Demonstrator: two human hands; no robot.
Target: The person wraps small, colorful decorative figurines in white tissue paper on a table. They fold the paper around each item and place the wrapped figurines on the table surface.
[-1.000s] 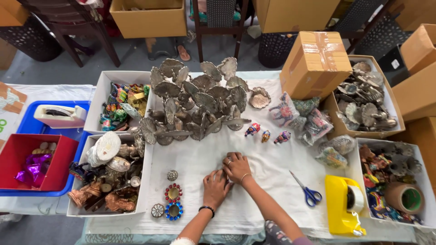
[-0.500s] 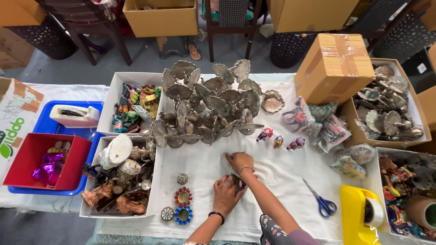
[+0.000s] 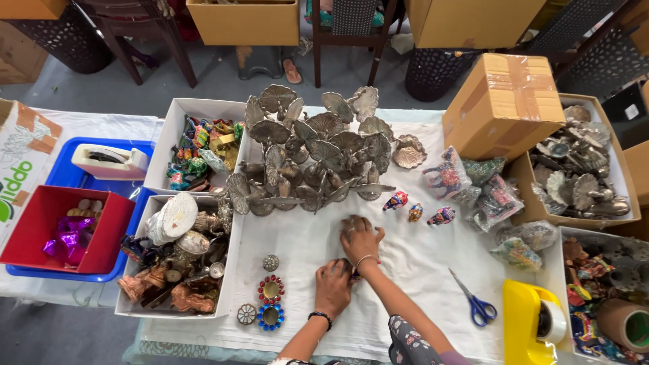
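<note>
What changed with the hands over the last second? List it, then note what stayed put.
The left hand drew back toward the person; it now lies nearer than the right hand, which stays flat on the white cloth. Nothing was visibly picked up or let go. The view also shifted, so the layout slid in frame. The metal peacock pile, blue scissors and small painted figures kept their places on the cloth.

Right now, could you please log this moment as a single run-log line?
left hand: palm down on white cloth | right hand: flat on cloth, just beyond left | nearby: metal leaf ornaments, blue scissors
</note>
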